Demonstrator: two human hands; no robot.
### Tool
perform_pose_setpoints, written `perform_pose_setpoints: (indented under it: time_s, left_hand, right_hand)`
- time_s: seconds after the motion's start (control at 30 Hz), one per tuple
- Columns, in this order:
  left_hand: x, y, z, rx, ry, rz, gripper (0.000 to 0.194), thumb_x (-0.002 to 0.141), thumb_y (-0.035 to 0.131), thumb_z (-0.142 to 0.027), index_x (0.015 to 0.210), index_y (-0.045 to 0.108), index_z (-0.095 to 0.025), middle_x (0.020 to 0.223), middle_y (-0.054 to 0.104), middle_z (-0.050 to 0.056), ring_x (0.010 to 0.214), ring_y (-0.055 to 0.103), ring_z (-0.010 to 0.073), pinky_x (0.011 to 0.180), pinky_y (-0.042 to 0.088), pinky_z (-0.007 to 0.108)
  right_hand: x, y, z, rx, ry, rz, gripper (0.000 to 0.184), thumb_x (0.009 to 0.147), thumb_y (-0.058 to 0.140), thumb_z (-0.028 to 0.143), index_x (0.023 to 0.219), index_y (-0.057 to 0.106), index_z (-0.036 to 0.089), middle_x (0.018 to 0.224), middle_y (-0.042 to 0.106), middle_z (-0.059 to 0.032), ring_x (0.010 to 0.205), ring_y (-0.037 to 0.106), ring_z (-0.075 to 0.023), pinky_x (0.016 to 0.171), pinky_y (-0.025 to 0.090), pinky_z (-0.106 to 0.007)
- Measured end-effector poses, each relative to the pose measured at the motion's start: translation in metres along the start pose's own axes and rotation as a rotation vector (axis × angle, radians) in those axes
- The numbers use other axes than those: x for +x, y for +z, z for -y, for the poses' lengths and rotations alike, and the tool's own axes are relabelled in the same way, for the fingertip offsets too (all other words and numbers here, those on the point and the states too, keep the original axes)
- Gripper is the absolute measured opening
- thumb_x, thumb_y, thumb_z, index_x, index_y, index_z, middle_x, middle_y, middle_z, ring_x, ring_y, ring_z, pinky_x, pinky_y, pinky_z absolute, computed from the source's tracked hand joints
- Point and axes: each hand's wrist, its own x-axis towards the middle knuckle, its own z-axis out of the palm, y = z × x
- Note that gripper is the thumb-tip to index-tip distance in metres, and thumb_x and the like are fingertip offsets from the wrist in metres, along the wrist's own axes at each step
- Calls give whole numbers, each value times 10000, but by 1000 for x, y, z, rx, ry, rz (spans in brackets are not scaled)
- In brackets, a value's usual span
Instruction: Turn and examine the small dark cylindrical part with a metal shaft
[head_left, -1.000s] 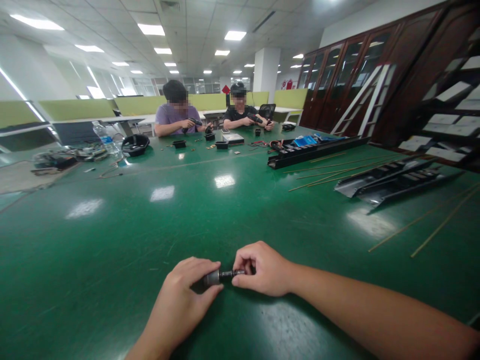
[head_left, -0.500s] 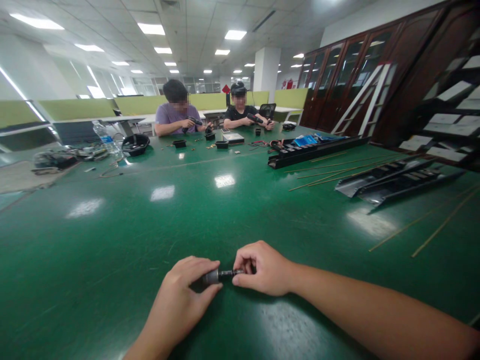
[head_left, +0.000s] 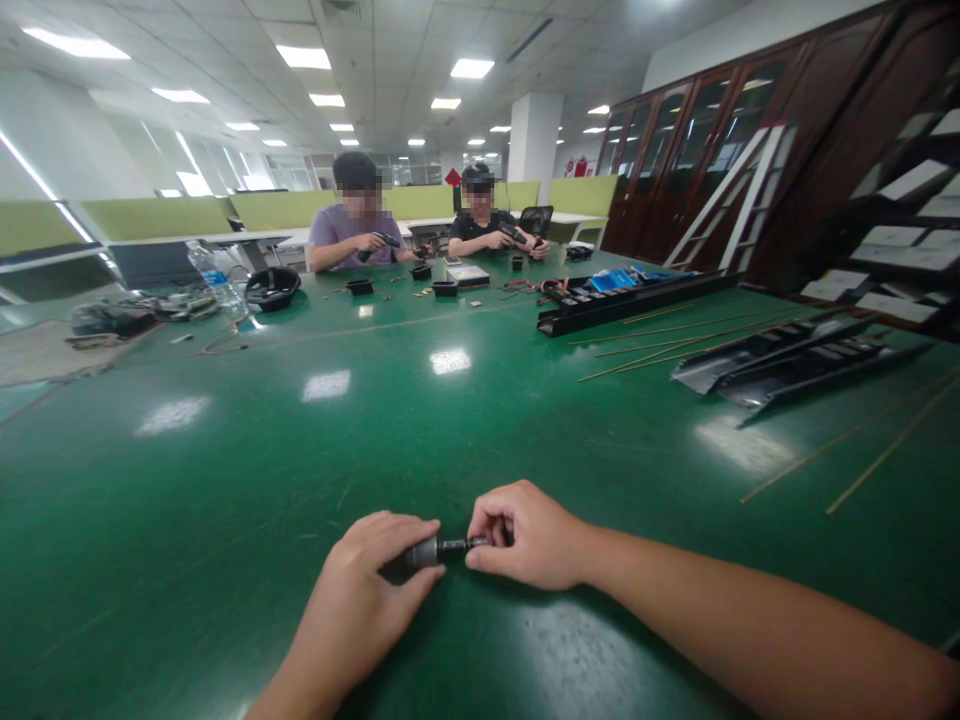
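The left hand point(head_left: 364, 590) and right hand point(head_left: 525, 537) pinch a dark metal cylinder with a thin black shaft point(head_left: 431, 552) between them, over the glossy green tabletop point(head_left: 225, 500).

A cylindrical part point(head_left: 427, 552) sits between the left hand point(head_left: 356, 590) and right hand point(head_left: 525, 540) at the near side of the desk point(head_left: 187, 520); rails point(head_left: 637, 305) and thin rods point(head_left: 675, 352) lie ahead to the right; two people point(head_left: 352, 225) sit beyond the far edge.
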Motion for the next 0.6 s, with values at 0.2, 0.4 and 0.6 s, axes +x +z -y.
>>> perform_pose_setpoints:
  time_s: [0.2, 0.4, 0.6]
  left_hand:
    - [0, -1, 1, 17, 5, -5, 353, 783, 765, -237, 1111, 682, -340, 1025, 723, -24, 967, 662, 205, 910, 540, 395]
    - [0, -3, 2, 10, 6, -16, 350, 790, 757, -238, 1111, 677, -351, 1021, 722, -34, 956, 663, 198, 887, 548, 387]
    - [1, -4, 2, 6, -2, -12, 338, 790, 755, -239, 1107, 687, -335, 1022, 723, -18, 952, 664, 199, 872, 555, 375]
  right_hand:
    - [1, 0, 2, -4, 14, 5, 172, 726, 749, 292, 762, 681, 139, 601, 582, 30, 522, 524, -92, 491, 381, -190]
    - [1, 0, 2, -1, 17, -1, 176, 737, 743, 303, 762, 678, 141, 604, 585, 26, 532, 528, -95, 497, 384, -190]
    - [1, 0, 2, 2, 13, -2, 175, 735, 744, 301, 757, 676, 142, 601, 584, 26, 530, 528, -94, 498, 384, -190]
